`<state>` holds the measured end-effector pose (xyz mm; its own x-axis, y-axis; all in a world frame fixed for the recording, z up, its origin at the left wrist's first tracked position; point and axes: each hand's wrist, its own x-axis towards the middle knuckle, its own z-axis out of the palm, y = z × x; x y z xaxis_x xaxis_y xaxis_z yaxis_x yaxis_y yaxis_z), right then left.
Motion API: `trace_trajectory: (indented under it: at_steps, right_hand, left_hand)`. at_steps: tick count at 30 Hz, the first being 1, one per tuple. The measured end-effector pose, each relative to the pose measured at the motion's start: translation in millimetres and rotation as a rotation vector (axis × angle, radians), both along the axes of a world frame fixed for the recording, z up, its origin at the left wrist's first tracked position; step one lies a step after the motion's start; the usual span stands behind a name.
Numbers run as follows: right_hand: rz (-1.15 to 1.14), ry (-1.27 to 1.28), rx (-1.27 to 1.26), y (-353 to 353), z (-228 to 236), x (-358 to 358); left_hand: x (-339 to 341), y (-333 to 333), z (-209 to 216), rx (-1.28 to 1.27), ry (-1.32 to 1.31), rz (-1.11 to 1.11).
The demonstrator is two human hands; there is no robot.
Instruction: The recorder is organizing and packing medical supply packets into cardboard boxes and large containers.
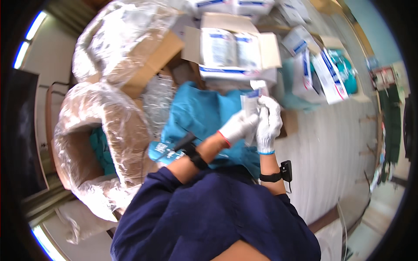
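brown carton, left side, open, draped in clear plastic film, teal contents within; black panel, far left; bright light strip, upper left; dark green cloth, far right.

The left hand wears a white knitted glove with a red-edged cuff; the right hand has a matching glove, its cuff trimmed in blue. Black straps circle both forearms, each bearing a dark box; a thin cable hangs from the right box. The loose navy shirt has short, wide sleeves and looks unpatterned.
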<state>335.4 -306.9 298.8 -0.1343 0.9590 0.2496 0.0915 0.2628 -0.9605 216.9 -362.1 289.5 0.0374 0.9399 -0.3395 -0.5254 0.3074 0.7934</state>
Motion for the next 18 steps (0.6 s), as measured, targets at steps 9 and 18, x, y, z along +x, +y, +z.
trace_trajectory:
  at_steps: [9,18]
  right_hand:
    - [0.524,0.047,-0.250,-1.6,-10.4,-98.5]
    - [0.271,0.396,-0.431,17.8,-5.7,-104.6]
  left_hand:
    - [-60.7,-29.3,-0.9,-0.155,0.505,0.318]
    - [-244.7,-14.4,32.1,0.069,0.420,0.872]
